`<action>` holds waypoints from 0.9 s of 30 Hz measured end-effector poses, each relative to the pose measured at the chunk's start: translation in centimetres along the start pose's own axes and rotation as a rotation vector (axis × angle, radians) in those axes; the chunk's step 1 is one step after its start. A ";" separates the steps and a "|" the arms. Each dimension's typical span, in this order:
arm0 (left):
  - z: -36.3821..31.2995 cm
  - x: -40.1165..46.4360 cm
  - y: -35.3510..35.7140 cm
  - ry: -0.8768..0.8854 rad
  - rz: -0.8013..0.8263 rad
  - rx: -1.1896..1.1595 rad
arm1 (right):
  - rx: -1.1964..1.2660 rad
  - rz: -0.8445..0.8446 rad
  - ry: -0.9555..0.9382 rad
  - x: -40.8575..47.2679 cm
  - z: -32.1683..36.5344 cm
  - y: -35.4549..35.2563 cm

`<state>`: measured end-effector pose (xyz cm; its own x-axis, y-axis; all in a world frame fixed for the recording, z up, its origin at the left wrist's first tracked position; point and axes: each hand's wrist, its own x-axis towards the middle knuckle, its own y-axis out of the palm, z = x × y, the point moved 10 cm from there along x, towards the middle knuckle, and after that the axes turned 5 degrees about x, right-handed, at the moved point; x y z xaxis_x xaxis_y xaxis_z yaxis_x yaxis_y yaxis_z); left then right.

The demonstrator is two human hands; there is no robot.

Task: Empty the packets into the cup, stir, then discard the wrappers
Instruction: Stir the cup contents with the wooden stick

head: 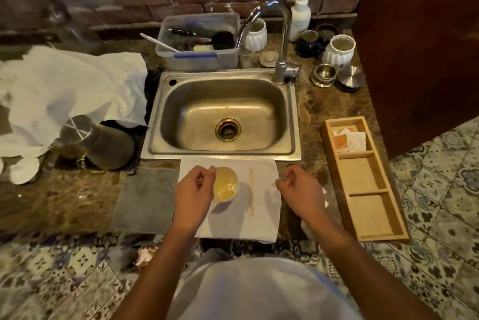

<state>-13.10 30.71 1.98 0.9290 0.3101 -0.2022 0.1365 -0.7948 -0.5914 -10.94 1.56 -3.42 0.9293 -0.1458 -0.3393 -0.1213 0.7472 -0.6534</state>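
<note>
A small cup [226, 186] holding pale yellow contents stands on a white napkin [261, 226] at the counter's front edge. My left hand [193, 194] is curled against the cup's left side, with fingertips at its rim. A wooden stir stick [251, 191] lies on the napkin just right of the cup. My right hand [302, 190] hovers over the napkin's right edge with its fingers curled. Small white scraps [325, 197] show beside that hand; whether it holds them is unclear. Orange and white packets [348, 139] lie in the far compartment of a wooden tray [396, 218].
A steel sink [223, 114] with a tap [281, 34] lies just behind the napkin. A grey cloth [145, 200] sits to the left, with a metal pot [103, 142] and white cloths [70, 83] beyond. Jars and a soap bottle [300, 13] stand at the back right.
</note>
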 end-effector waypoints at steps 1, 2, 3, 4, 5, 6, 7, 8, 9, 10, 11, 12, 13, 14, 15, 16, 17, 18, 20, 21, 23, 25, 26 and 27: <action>0.4 0.0 -0.6 -0.006 -0.025 0.003 | -0.024 0.026 -0.006 0.2 0.4 0.8; 0.9 0.1 -1.2 -0.012 -0.046 0.016 | -0.050 0.047 -0.012 0.4 0.7 1.5; 1.5 0.2 -1.5 -0.022 -0.061 0.035 | -0.074 0.065 -0.017 0.6 1.0 2.2; 2.2 0.2 -1.8 -0.037 -0.071 0.047 | -0.099 0.079 -0.025 0.7 1.3 2.9; 3.1 0.3 -2.0 -0.065 -0.074 0.055 | -0.124 0.093 -0.031 0.8 1.6 3.5; 3.9 0.4 -2.2 -0.095 -0.071 0.057 | -0.151 0.109 -0.037 0.8 2.0 4.2; 4.6 0.4 -2.3 -0.126 -0.061 0.058 | -0.172 0.129 -0.042 0.8 2.3 4.8; 5.2 0.3 -2.3 -0.147 -0.048 0.063 | -0.194 0.149 -0.047 0.8 2.5 5.5; 5.7 0.2 -2.3 -0.159 -0.034 0.076 | -0.221 0.168 -0.054 0.8 2.7 6.2; 6.0 0.2 -2.2 -0.166 -0.017 0.088 | -0.253 0.189 -0.062 0.7 2.9 6.8; 6.3 0.0 -2.1 -0.176 0.002 0.097 | -0.284 0.209 -0.074 0.6 3.1 7.5; 6.6 -0.1 -1.9 -0.186 0.022 0.102 | -0.311 0.228 -0.085 0.5 3.2 8.2; 6.7 -0.2 -1.7 -0.191 0.037 0.109 | -0.335 0.246 -0.094 0.5 3.2 8.8; 6.8 -0.2 -1.6 -0.190 0.047 0.118 | -0.359 0.266 -0.101 0.4 3.2 9.3; 6.8 -0.2 -1.6 -0.191 0.056 0.123 | -0.381 0.286 -0.105 0.3 3.2 9.8; 6.7 -0.3 -1.4 -0.189 0.064 0.121 | -0.396 0.305 -0.106 0.2 3.2 10.3; 6.7 -0.2 -1.3 -0.187 0.074 0.116 | -0.407 0.317 -0.106 0.0 3.1 10.6; 6.7 -0.2 -1.2 -0.181 0.079 0.109 | -0.418 0.325 -0.109 -0.1 2.9 11.0; 7.0 -0.2 -0.9 -0.164 0.087 0.102 | -0.435 0.335 -0.125 -0.4 2.8 11.6; 7.3 -0.2 -0.7 -0.156 0.097 0.101 | -0.437 0.339 -0.129 -0.6 2.7 11.8; 7.8 -0.3 -0.1 -0.148 0.131 0.094 | -0.432 0.352 -0.121 -0.8 2.4 12.2; 8.1 -0.4 0.3 -0.149 0.147 0.057 | -0.440 0.359 -0.113 -0.9 2.1 12.4; 8.2 -0.5 0.4 -0.152 0.150 0.030 | -0.443 0.360 -0.111 -0.9 2.0 12.5; 8.2 -0.6 0.5 -0.154 0.154 0.009 | -0.445 0.356 -0.113 -0.8 2.0 12.6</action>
<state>-16.37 34.42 -4.55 0.8749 0.2622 -0.4072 -0.0065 -0.8343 -0.5512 -12.53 12.34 -10.04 0.8330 0.1527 -0.5317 -0.5452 0.3895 -0.7423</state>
